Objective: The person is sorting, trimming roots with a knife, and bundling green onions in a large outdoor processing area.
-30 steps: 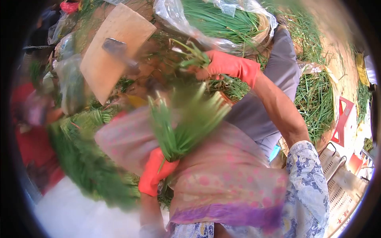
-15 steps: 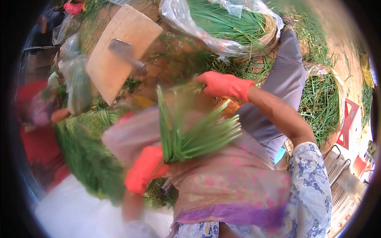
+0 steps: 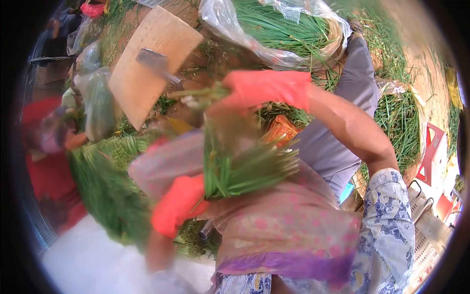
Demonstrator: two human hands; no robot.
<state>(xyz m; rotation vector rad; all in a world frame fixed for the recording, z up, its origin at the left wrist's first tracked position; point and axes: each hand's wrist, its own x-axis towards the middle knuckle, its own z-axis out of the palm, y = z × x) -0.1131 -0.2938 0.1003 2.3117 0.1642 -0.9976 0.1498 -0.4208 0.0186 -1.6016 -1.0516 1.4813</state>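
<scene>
Since half a second ago the right hand point(image 3: 267, 89), in an orange-red rubber glove, has lifted higher and a touch to the left. It now sits above the bundle of cut green leaves point(image 3: 245, 164) rather than beside its tips. Its fingers are curled closed on a few thin green stalks point(image 3: 198, 93) that poke out to the left of the glove, though motion blur hides exactly how they are pinched.

The left hand point(image 3: 177, 208), gloved the same way, has hardly shifted. It is clenched tight round the lower end of the bundle, whose leaves fan upward and to the right over the pink patterned cloth point(image 3: 279, 225) on the person's lap. The bundle lies between the two hands, its upper tips close under the right glove.

Behind the hands a pale wooden cutting board point(image 3: 142, 83) lies on the ground with a steel cleaver point(image 3: 154, 61) resting on it. A basket lined with clear plastic point(image 3: 230, 22) holds more green leaves and stands beyond the right hand. A blurred heap of greens point(image 3: 110, 196) lies left of the left hand. A grey trouser leg point(image 3: 342, 117) runs under the right forearm, and a red plastic stool point(image 3: 431, 147) stands far right.
</scene>
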